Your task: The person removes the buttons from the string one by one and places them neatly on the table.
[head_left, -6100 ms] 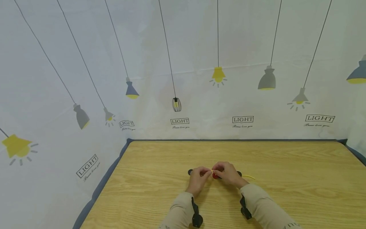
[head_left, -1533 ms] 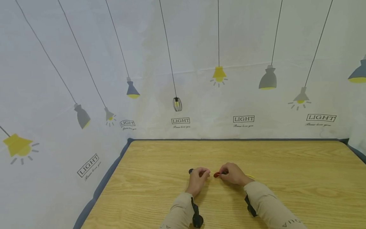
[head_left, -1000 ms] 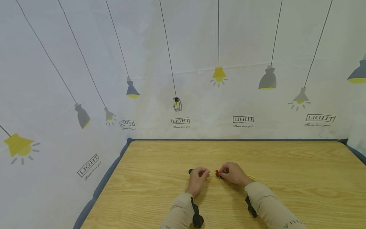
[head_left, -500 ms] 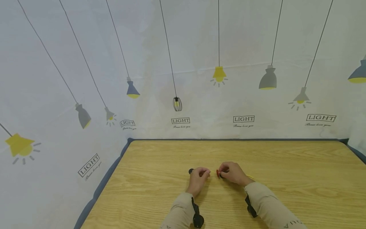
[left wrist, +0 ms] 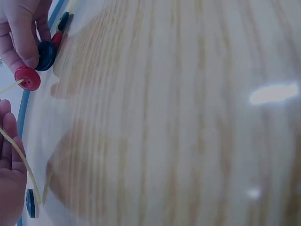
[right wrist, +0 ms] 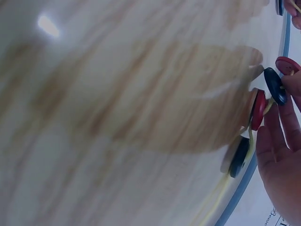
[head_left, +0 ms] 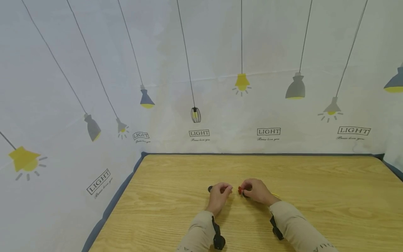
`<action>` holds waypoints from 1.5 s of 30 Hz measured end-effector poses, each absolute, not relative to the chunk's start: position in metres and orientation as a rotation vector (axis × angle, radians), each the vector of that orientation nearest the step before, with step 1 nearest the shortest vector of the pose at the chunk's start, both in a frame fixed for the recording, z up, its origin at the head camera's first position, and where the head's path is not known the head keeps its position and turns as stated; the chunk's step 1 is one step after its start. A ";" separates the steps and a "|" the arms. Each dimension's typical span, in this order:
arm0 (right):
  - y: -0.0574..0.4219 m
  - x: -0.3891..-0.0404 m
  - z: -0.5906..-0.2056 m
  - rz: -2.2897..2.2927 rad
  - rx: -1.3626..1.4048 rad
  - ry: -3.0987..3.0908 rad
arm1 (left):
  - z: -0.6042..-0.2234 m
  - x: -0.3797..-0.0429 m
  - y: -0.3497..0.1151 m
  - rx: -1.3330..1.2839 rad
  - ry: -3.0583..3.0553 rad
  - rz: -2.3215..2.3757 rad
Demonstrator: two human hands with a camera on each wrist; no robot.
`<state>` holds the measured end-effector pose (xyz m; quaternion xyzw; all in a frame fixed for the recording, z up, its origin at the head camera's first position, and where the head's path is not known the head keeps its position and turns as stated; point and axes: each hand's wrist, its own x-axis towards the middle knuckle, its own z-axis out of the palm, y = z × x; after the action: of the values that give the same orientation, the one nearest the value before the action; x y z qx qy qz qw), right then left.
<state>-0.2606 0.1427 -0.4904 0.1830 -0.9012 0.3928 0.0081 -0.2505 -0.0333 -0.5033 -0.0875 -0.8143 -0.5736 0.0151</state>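
My left hand [head_left: 218,196] pinches a yellow string [left wrist: 10,85] that leads out of the face of a red button [left wrist: 27,78]. More of this string hangs across the left palm down to the table in the left wrist view. With thumb and finger, my right hand [head_left: 257,191] pinches the string between that red button and a dark blue button [right wrist: 274,86]. Farther along hang a second red button [right wrist: 257,109] and another dark button [right wrist: 239,157]. One more dark button [left wrist: 32,203] is on the table by my left hand.
The wooden table [head_left: 163,217] spreads under both hands. Behind it stands a pale wall sheet [head_left: 220,136] printed with hanging lamps. The string's tail [head_left: 275,195] trails to the right of my right wrist. Dark camera mounts [head_left: 218,241] sit at both wrists.
Over several seconds my right hand has drawn away to the right, opening a gap between the hands. The front red button has turned and now stands nearly edge-on.
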 end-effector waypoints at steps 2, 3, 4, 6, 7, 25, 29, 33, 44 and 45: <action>0.142 -0.260 -0.491 1.216 0.575 -2.819 | -0.502 -0.250 -0.032 -0.288 -2.524 -1.776; 0.142 -0.260 -0.491 1.208 0.579 -2.820 | -0.502 -0.250 -0.032 -0.289 -2.523 -1.776; 0.142 -0.260 -0.492 1.204 0.581 -2.821 | -0.501 -0.250 -0.031 -0.290 -2.521 -1.777; 0.142 -0.260 -0.492 1.193 0.585 -2.823 | -0.500 -0.251 -0.030 -0.299 -2.515 -1.776; 0.142 -0.260 -0.492 1.187 0.592 -2.821 | -0.499 -0.251 -0.030 -0.293 -2.516 -1.780; 0.142 -0.263 -0.496 1.166 0.653 -2.721 | -0.506 -0.249 -0.030 -0.276 -2.512 -1.756; 0.143 -0.263 -0.496 1.186 0.618 -2.730 | -0.508 -0.248 -0.029 -0.280 -2.510 -1.751; 0.143 -0.262 -0.495 1.160 0.615 -2.737 | -0.510 -0.247 -0.028 -0.287 -2.502 -1.748; 0.142 -0.264 -0.495 1.108 0.657 -2.721 | -0.507 -0.247 -0.027 -0.294 -2.492 -1.778; 0.141 -0.264 -0.495 1.108 0.657 -2.724 | -0.507 -0.247 -0.027 -0.292 -2.493 -1.782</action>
<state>-0.2639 0.1415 -0.4953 0.2176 -0.9021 0.3669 0.0643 -0.2470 -0.0273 -0.5065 -0.0947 -0.8095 -0.5785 0.0319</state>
